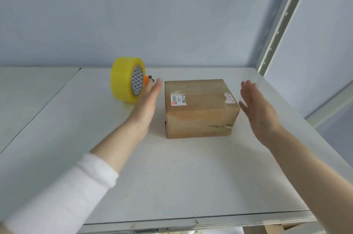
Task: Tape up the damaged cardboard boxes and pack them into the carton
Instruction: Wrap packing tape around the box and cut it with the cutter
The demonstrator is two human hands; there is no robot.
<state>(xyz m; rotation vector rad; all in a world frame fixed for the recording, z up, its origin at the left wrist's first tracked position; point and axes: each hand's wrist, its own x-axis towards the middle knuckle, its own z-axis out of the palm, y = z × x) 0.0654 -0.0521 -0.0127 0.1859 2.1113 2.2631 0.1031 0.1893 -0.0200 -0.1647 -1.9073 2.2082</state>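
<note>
Just beyond left hand [147, 104], yellow tape roll [124, 81]; box [200, 111] between it and right hand [257, 111], all fingers [248, 88] straight.

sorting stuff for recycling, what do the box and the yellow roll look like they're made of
Box: brown cardboard, matte, frayed at a tear on the front; shiny clear tape crosses its top. Yellow roll: glossy, translucent-looking plastic tape, wound on what seems a paper core printed with triangles.

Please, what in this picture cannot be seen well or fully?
Head view:
Orange thing: mostly hidden behind tape roll and left hand.
Label on cardboard box: small print unreadable.
Right hand: blurred.
Brown cardboard below table: cut by table edge and frame.
</note>
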